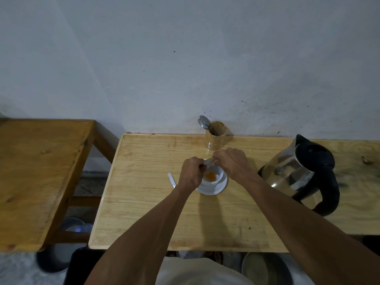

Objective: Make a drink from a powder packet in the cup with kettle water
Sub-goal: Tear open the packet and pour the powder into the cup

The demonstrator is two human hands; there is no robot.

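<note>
A white cup (216, 175) stands on a white saucer (221, 187) in the middle of the light wooden table (156, 212). Orange powder (210, 176) lies in the cup's bottom. My left hand (190, 174) and my right hand (233, 163) both pinch a small silver powder packet (208, 162) just above the cup's far rim. Most of the packet is hidden by my fingers. A steel kettle (292, 173) with a black lid and handle stands to the right of the cup.
A torn white strip (171, 179) lies on the table left of the saucer. A wooden holder (215, 135) with spoons (203, 121) stands by the wall. A darker wooden table (39, 171) is at the left. Metal pots (267, 268) sit below.
</note>
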